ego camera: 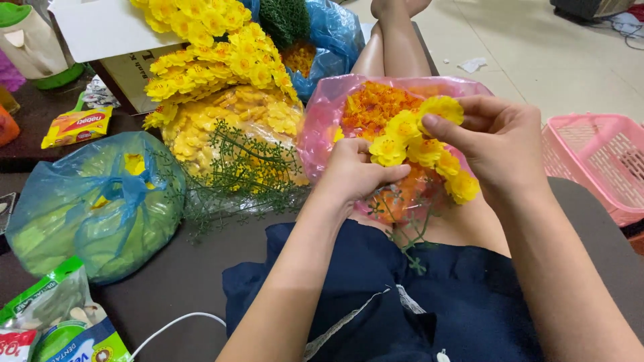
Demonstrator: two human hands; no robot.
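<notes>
My left hand [355, 173] grips a green plastic stem with several yellow artificial flowers [417, 144] on it. My right hand [496, 144] pinches one yellow flower head [444, 107] at the top of that stem between thumb and fingers. Both hands hover over a pink plastic bag [329, 110] filled with orange flower parts [376, 104], which rests on my lap. The stem's green lower sprigs [409, 234] hang down below my hands.
Finished yellow flower sprays [215, 60] and a clear bag of yellow blooms [221, 127] lie at left. A tied blue bag [94, 201] is in front of them, with another blue bag [329, 40] behind. A pink basket [597, 164] stands at right. Packets [54, 322] lie bottom left.
</notes>
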